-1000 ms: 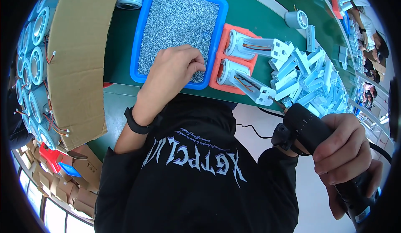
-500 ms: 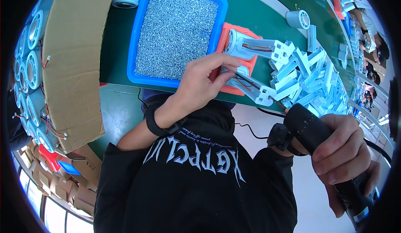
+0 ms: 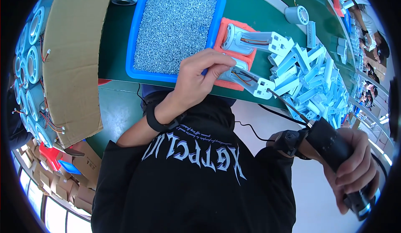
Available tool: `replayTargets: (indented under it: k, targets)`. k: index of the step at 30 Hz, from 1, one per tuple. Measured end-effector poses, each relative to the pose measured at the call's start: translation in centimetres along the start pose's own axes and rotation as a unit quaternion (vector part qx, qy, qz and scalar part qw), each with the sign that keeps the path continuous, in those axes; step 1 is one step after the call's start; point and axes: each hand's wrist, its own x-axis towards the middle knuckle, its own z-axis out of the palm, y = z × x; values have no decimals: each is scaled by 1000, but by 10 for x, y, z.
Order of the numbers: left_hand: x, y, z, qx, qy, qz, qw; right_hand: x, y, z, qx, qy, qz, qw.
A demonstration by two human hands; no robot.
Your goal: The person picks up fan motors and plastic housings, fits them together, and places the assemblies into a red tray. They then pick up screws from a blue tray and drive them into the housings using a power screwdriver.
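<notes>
In my head view, the right hand grips the black screwdriver, drawn back since the earlier frame, baring more shaft. My left hand curls narrowly at the lower bracketed motor in orange foam; I cannot tell whether its fingertips meet.

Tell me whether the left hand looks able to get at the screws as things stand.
Probably yes: the left hand is beside the blue tray, whose open top leaves the screws uncovered. It would only need to move over from the nearer mounted bracket.
</notes>
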Motion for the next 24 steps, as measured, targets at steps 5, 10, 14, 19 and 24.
replayTargets:
  k: [5,10,14,19,24]
  targets:
    - [-3,3,2,-47,-16,62,997,-5,-5,-11,7,51,-4,999]
    - [-4,4,2,-75,-47,22,996,-4,-5,-14,22,62,16,998]
    - [-5,5,0,-78,-60,22,995,-2,1,-14,31,60,31,997]
    - [6,19,-16,87,-29,121,988,4,5,-7,42,13,52,998]
    - [14,17,-50,377,-73,53,922,2,18,9,37,-81,103,991]
